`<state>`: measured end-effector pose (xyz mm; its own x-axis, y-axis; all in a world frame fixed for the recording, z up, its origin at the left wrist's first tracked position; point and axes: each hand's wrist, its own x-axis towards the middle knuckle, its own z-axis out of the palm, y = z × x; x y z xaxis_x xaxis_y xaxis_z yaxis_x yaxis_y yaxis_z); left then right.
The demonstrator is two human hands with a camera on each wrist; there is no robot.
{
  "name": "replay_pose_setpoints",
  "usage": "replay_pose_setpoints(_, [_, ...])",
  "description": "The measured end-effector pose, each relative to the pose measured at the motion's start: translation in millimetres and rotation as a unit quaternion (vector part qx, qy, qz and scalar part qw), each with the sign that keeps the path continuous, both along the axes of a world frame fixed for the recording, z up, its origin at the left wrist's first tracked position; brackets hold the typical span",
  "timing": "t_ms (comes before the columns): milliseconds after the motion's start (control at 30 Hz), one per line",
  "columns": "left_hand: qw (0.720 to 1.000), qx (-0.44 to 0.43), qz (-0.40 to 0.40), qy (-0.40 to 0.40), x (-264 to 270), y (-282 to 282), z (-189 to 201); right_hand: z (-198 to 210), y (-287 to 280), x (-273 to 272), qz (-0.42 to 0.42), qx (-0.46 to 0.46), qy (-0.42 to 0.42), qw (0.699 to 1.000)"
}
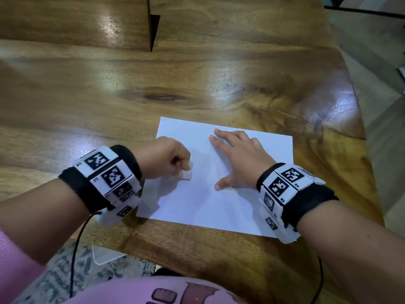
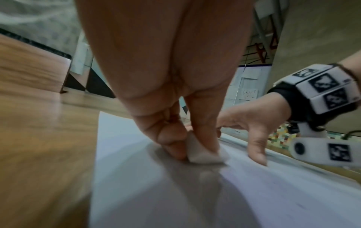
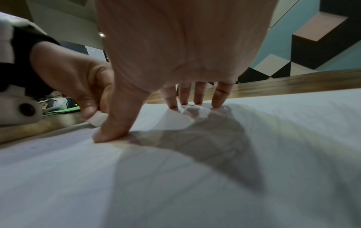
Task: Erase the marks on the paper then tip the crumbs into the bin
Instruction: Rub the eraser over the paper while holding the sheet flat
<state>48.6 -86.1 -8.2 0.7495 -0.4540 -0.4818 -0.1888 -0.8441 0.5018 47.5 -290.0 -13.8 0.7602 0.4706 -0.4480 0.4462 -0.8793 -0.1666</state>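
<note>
I had my left hand [image 1: 169,157] curled tight, its fingers [image 2: 171,138] pinching a small white eraser [image 1: 186,174] whose lower edge touched the sheet of white paper [image 1: 219,207] near the sheet's left side. My right hand [image 1: 237,157] lay spread and flat on the same paper, fingers [image 3: 219,98] straight with their tips pressing down and the thumb splayed toward me, gripping nothing. The paper lay flat on the wooden bench [image 1: 109,95], close to its near edge. From the right wrist view I could make out only faint lines on the sheet; whether any crumbs lay there I could not tell. Both wrists carried black bands with white marker blocks [image 1: 110,172].
</note>
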Motion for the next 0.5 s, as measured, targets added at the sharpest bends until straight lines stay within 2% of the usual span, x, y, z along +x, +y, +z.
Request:
replay_pose_setpoints(67, [0.999,-0.008,0.013,-0.039,9,-4,0,0,1,0,-0.002,0.001,0.002,1.000])
replay_pose_setpoints(133, [0.992,-0.027,0.062,-0.109,23,-19,1,0,0,0,-0.003,0.002,0.000,1.000])
replay_pose_setpoints(200, [0.984,-0.027,0.100,-0.147,32,-32,1,0,0,0,-0.002,0.002,-0.002,1.000])
replay_pose_setpoints(267, [0.986,-0.027,0.103,-0.132,24,-35,-1,-1,0,1,-0.003,0.002,-0.001,1.000])
replay_pose_setpoints(400, [0.998,-0.010,-0.043,-0.054,-15,-22,-1,-1,0,0,0.000,0.000,0.000,1.000])
replay_pose_setpoints(433, [0.998,-0.010,-0.046,-0.050,-17,-21,-1,-1,0,0,0.000,-0.001,0.000,1.000])
replay_pose_setpoints(500, [0.996,-0.015,0.011,-0.092,-2,-25,0,-1,0,0,0.001,-0.001,0.002,1.000])
